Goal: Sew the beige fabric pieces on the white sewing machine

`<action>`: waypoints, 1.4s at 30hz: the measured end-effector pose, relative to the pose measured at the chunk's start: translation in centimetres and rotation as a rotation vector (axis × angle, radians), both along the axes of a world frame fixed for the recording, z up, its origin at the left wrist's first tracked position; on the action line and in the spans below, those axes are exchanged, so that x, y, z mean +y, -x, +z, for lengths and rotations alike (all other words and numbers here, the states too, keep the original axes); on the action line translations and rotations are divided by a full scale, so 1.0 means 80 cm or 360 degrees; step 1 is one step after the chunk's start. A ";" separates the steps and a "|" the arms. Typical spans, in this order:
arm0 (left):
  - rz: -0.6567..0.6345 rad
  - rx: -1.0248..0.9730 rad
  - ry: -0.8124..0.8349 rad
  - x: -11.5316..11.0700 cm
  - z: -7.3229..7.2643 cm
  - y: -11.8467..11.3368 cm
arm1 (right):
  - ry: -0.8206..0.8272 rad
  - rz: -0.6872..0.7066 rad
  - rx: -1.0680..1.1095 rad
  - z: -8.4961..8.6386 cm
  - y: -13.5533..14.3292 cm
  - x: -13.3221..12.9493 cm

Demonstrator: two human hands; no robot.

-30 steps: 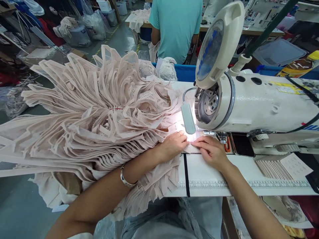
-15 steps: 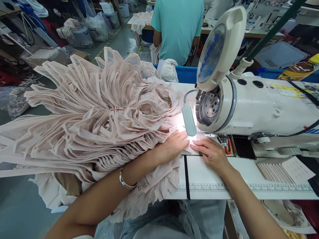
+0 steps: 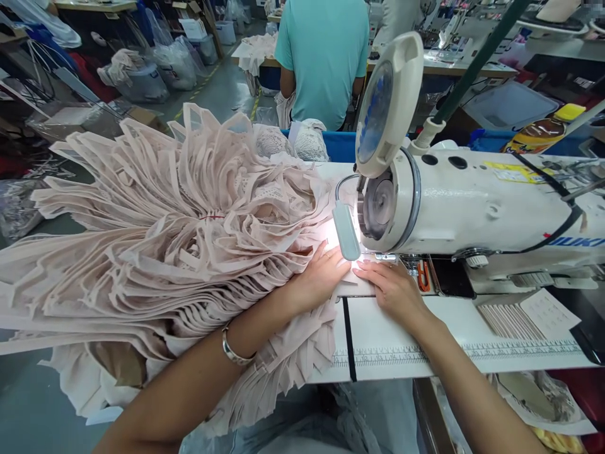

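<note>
Under the lit head of a white sewing machine [image 3: 454, 202], both hands rest on a piece of pale pink fabric [image 3: 350, 277]. My left hand [image 3: 325, 276] lies flat, fingers stretched out beside the small grey lamp [image 3: 346, 230]. On the right side of the cloth, my right hand [image 3: 394, 290] presses down with extended fingertips, close to the left hand's fingers. Glare and the lamp hide the needle and part of the cloth. A large gathered pile of pale pink garments [image 3: 189, 246] spreads left of the machine, around my left forearm.
An orange-handled tool [image 3: 423, 276] and a dark phone-like slab [image 3: 451, 277] lie right of my right hand. A stack of cards [image 3: 524, 318] sits farther right. A ruler strip [image 3: 392, 357] runs along the front edge. Ahead, a person [image 3: 324, 63] sits facing away.
The disc inside the machine's open head was sharp and is now blurred, as if spinning. The view has shifted slightly. My hands stay on the fabric in nearly the same pose.
</note>
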State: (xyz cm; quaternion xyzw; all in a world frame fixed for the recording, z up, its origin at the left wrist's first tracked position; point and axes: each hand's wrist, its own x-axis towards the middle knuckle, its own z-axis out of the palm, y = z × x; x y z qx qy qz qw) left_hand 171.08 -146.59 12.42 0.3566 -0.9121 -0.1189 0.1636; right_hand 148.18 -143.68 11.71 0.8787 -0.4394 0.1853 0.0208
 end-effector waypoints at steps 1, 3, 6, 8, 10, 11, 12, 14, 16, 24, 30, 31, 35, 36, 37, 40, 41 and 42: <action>0.0015 -0.0014 0.0012 0.000 0.001 0.001 | -0.0023 -0.0030 0.0035 0.000 0.000 0.000; 0.0049 -0.0037 0.0050 0.002 0.004 0.003 | -0.0067 -0.0094 0.0107 0.000 -0.002 -0.001; 0.0138 -0.0062 0.0165 0.004 0.004 0.005 | -0.0139 -0.0189 0.0210 0.002 -0.005 -0.001; 0.0193 -0.0087 0.0278 0.005 0.003 0.006 | -0.0186 -0.0238 0.0259 0.004 -0.008 -0.001; 0.0175 -0.0127 0.0386 0.006 0.002 0.004 | -0.0227 -0.0270 0.0303 0.005 -0.011 -0.002; 0.0138 -0.0147 0.0436 0.007 0.003 0.004 | -0.0245 -0.0281 0.0329 0.006 -0.012 -0.002; 0.0094 -0.0166 0.0480 0.007 0.003 0.002 | -0.0258 -0.0290 0.0357 0.007 -0.013 -0.002; 0.0027 -0.0193 0.0547 0.009 0.004 0.001 | -0.0264 -0.0299 0.0416 0.007 -0.014 -0.002; -0.0001 -0.0209 0.0581 0.010 0.005 0.000 | -0.0231 -0.0289 0.0464 0.008 -0.015 -0.002; 0.0043 -0.0349 0.0392 0.012 0.021 0.004 | -0.0114 -0.0211 0.0442 0.005 -0.013 -0.002; 0.0371 -0.0608 -0.0033 0.023 0.039 0.011 | -0.0402 -0.0391 0.0478 0.017 -0.023 -0.004; 0.0432 -0.0639 -0.0089 0.023 0.039 0.011 | -0.0455 -0.0423 0.0487 0.018 -0.025 -0.005; 0.0440 -0.0656 -0.0189 0.014 0.035 0.015 | -0.0613 -0.0609 0.0556 0.020 -0.033 -0.015; 0.0454 -0.0648 -0.0175 0.010 0.033 0.016 | -0.0608 -0.0651 0.0562 0.020 -0.033 -0.017; 0.0488 -0.0644 -0.0150 0.005 0.031 0.017 | -0.0586 -0.0672 0.0564 0.020 -0.032 -0.019; 0.0595 -0.0656 -0.0107 -0.007 0.028 0.022 | -0.0501 -0.0612 0.0544 0.019 -0.026 -0.020; 0.0622 -0.0659 -0.0119 -0.009 0.028 0.024 | -0.0490 -0.0567 0.0528 0.019 -0.023 -0.019; 0.0637 -0.0657 -0.0142 -0.011 0.028 0.025 | -0.0486 -0.0514 0.0502 0.018 -0.020 -0.017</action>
